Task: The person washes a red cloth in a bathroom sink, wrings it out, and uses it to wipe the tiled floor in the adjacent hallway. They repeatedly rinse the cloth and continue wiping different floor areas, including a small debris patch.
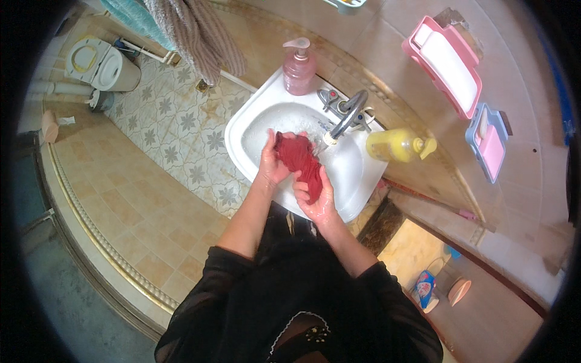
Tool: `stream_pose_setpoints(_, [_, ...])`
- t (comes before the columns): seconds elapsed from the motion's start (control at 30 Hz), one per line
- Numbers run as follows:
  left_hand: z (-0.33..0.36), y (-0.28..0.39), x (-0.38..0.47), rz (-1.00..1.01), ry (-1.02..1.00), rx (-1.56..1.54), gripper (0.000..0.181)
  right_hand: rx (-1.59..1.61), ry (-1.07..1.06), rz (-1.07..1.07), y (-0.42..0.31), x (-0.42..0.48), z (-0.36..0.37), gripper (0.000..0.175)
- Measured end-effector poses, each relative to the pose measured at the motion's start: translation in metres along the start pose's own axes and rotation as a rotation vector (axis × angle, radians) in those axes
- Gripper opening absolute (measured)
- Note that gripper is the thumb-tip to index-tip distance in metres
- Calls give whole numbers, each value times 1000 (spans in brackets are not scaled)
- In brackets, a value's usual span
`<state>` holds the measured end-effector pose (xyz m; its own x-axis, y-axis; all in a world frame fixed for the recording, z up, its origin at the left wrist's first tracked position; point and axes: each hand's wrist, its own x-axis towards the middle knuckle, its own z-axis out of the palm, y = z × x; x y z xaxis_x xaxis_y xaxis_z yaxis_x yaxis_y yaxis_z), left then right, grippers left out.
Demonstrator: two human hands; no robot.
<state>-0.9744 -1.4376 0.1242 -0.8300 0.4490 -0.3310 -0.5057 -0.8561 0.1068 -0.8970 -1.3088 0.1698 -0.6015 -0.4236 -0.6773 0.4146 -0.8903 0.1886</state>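
Observation:
A wet, bunched red cloth [299,159] is stretched between my two hands above the white washbasin [237,159]. My left hand [273,162] grips its upper left end, thumb up along the side. Lower down and to the right, my right hand [317,199] cups the other end, with the thumb and fingers around it and wet skin showing. Water runs from the spout of the chrome faucet [350,113] just beside the cloth. Part of the basin's bowl is hidden under the cloth and hands.
A pink pump bottle [299,72] stands on the basin's back corner, and a yellow pump bottle [392,145] is at its right edge. Pink [476,93] and blue [472,131] soap holders are on the wall. Towels [195,36] hang at upper left, near a toilet [113,70].

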Motion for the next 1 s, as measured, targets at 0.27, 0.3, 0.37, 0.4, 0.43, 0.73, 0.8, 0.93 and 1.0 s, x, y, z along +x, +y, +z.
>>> stream_pose_setpoints(0.27, [18,-11,33,-76,368,1459,25,-1139,125,-262,-33,13,0,34])
stream_pose_setpoints(0.3, [15,-17,35,-49,387,1634,27,-1287,152,-235,-34,17,1,37])
stream_pose_setpoints(0.37, [10,-25,39,111,379,1980,33,-1614,265,-148,-35,24,3,42])
stream_pose_setpoints(0.4, [8,-27,38,97,385,2039,38,-1779,293,-201,-35,26,2,44])
stream_pose_setpoints(0.43, [6,-27,36,86,390,2100,43,-1940,348,-276,-36,27,2,46])
stream_pose_setpoints(0.73, [11,3,-8,-246,397,783,52,-2422,115,-621,-72,27,17,63])
stream_pose_setpoints(0.8, [12,-3,-11,-83,467,893,44,-2561,147,-528,-83,26,23,70])
stream_pose_setpoints(0.93, [12,-14,-20,178,558,1545,34,-2251,468,-1141,-108,21,32,68])
stream_pose_setpoints(1.0, [10,-13,-29,278,545,1643,34,-2184,678,-1227,-124,23,36,68])
